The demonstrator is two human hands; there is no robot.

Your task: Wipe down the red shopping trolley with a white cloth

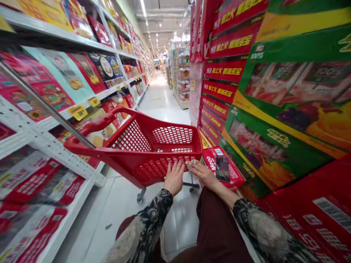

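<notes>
1. Resting against the near wall of the red shopping cart (153,146), both hands sit at about six o'clock of the basket, low in the frame's middle.
2. Left hand (174,179) lies flat, fingers (178,167) spread on the mesh, gripping nothing.
3. Right hand (203,173) seems to pinch something small and pale at the wall; what it is I cannot tell.
4. Steadying the cart with the flat palm looks wise, since it stands on castors.
5. Its long axis runs from handle at nine o'clock toward three o'clock.
6. Red cartons (222,166) lie at three o'clock; shelves (41,138) at nine.
</notes>
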